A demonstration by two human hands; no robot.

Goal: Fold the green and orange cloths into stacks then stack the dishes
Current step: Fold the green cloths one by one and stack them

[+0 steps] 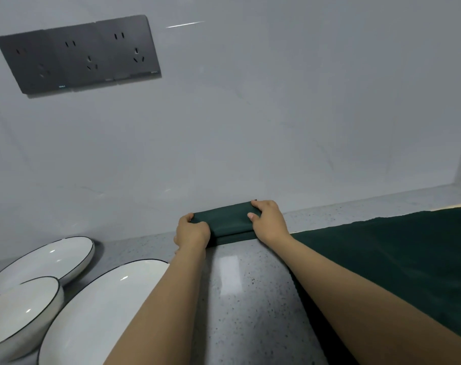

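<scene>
head view: single wide-angle camera, worn on the person's head | faces forward and down along both forearms toward the countertop and wall | close over the counter, edges bowed | no second view

A folded cloth lies on the countertop at its far edge, against the wall. The left hand grips the cloth's left end and the right hand its right end, so the cloth sits between them. To the right, a spread cloth covers the counter, passing under the right forearm. On the left stand three dishes: a far plate near the wall, a bowl before it, and a near plate to the bowl's right, partly under the left forearm. A socket panel sits on the wall, above the dishes
</scene>
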